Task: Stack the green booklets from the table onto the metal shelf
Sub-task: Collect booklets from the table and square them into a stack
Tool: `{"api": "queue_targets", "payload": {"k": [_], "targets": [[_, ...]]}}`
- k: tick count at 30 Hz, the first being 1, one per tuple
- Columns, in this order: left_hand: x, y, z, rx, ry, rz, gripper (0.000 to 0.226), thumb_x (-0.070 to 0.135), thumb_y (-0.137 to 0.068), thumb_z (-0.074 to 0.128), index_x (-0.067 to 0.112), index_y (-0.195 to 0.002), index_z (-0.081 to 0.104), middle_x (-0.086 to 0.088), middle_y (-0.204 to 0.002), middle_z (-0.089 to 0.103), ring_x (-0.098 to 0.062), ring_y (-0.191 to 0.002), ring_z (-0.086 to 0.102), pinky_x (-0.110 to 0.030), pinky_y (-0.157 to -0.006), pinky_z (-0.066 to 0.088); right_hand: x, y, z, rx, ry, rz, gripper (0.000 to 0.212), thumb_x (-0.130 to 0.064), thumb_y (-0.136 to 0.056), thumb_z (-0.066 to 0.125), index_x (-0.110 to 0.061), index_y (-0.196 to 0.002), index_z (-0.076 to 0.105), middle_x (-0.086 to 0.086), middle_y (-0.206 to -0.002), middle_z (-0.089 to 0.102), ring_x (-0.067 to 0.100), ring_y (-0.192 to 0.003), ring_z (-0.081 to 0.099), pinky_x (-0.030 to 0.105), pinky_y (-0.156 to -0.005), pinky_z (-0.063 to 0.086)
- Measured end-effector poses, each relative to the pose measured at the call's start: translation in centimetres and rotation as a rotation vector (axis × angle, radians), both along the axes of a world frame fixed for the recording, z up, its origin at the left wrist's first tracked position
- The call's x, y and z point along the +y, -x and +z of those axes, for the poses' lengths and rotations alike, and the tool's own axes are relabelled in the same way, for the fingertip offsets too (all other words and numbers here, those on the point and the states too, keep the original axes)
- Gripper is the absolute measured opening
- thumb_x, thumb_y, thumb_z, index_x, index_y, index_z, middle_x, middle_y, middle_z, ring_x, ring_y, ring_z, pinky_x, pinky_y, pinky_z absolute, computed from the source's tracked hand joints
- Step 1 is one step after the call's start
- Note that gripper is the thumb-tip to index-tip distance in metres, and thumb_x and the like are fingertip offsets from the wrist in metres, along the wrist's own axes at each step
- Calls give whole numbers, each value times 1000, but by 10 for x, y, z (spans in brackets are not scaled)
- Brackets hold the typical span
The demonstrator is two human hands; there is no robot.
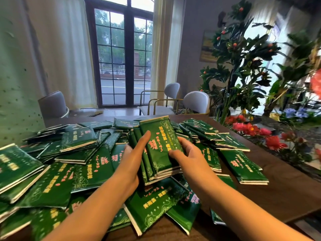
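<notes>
Several glossy green paper booklets [161,146] are held as one bundle at frame centre, over the heap [69,171] on the dark wooden table [286,197]. Opposite edges are pinched by left hand [132,160] and right hand [185,154], thumbs on top, probably to square them. Shelf not seen.

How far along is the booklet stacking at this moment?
Done: cannot tell; the metal shelf is out of view. In hand: the left hand and right hand grip a bundle of green booklets, held over the heap. Left: many loose booklets lie scattered across the table, so most of the job seems to remain.
</notes>
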State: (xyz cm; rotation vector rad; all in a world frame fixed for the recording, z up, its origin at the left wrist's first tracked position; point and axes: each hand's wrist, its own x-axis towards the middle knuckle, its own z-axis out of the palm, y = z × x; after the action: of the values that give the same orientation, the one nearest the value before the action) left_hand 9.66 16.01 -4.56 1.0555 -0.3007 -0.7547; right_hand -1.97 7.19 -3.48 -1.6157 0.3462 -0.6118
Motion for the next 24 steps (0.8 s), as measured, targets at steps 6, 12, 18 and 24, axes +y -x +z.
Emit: {"api": "queue_targets", "payload": {"k": [6,12,18,24], "targets": [[0,-4,4,-93,-8,23,144,63,-29,90,24,-150,22,-13,-126,63,-33,-107,65,-54,-94,50,14,-7,5,-45,142,-20,34,-3,-93,49,-34,-93,61,0,-112,66,6,-96,64,10,-75,48],[1,-9,24,-226,-41,93,57,32,-70,78,15,-118,52,-15,-105,71,-29,-88,70,-45,-80,57,17,-12,12,32,154,142,37,-6,-97,41,-36,-113,53,-8,-116,64,3,-103,61,11,-82,47],[9,-13,49,-379,-76,17,39,27,-85,66,11,-119,57,-13,-101,73,-27,-86,72,-37,-72,58,12,-27,30,-7,23,153,34,-37,-100,39,-32,-132,49,-10,-123,64,4,-109,62,27,-100,45],[36,-5,48,-384,-72,40,72,39,-69,77,11,-128,45,-13,-109,70,-27,-92,72,-44,-81,58,28,-41,43,-89,-122,163,31,-33,-99,42,-21,-125,54,3,-111,70,17,-98,69,31,-82,57]]}}
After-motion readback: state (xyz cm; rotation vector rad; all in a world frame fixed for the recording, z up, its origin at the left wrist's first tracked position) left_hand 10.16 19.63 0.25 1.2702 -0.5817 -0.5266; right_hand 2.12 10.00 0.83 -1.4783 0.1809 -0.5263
